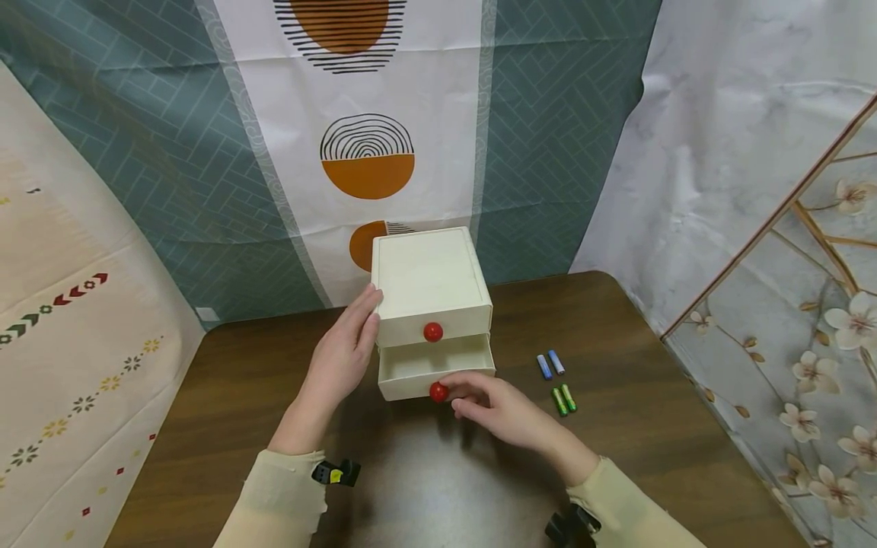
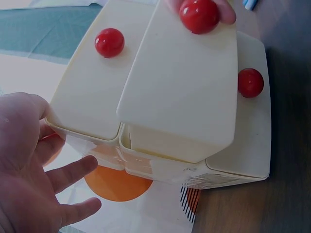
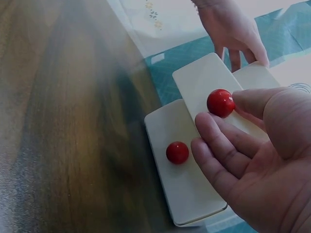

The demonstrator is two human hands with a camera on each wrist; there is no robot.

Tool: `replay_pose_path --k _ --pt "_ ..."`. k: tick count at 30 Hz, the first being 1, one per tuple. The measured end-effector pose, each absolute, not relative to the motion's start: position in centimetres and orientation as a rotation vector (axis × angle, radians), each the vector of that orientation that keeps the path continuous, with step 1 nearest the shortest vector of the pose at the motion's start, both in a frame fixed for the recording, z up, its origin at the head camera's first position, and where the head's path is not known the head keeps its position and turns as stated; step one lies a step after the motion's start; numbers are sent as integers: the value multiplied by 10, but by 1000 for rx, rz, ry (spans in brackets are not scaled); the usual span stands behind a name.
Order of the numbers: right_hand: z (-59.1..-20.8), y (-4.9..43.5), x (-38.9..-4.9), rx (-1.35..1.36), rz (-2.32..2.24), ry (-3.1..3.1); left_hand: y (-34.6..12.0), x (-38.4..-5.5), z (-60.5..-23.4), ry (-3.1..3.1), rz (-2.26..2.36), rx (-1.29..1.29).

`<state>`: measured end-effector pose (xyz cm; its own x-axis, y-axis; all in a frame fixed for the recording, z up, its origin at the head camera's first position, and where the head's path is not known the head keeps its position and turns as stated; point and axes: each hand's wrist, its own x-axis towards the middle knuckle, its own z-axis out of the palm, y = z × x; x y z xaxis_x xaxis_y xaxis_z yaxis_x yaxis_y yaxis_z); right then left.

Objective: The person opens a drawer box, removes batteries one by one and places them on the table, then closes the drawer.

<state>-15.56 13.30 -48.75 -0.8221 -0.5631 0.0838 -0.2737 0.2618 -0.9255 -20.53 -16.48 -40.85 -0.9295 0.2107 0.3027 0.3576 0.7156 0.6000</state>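
Observation:
A small cream drawer cabinet (image 1: 428,270) with round red knobs stands on the table. Its middle drawer (image 1: 411,387) is pulled out, and the part of its inside that shows holds nothing. My right hand (image 1: 503,411) has its fingertips at the red knob (image 1: 438,392) of this drawer and pinches it. Against the cabinet's left side rests my left hand (image 1: 342,354), its fingers extended. In the left wrist view, the top drawer (image 2: 97,82) and bottom drawer (image 2: 243,131) are pushed in. The right wrist view has the bottom drawer's knob (image 3: 177,153) below my right fingers.
To the right of the cabinet lie two blue batteries (image 1: 550,364) and two green batteries (image 1: 564,399) on the brown wooden table (image 1: 637,434). Patterned cloth (image 1: 562,152) hangs behind the table, with more cloth at both sides.

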Motion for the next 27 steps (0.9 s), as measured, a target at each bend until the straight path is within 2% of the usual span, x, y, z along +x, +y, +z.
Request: replay_pose_path --k 27 --pt "-487 129 -191 -786 -1593 2349 -163 -204 -407 -2718 -1004 -456"
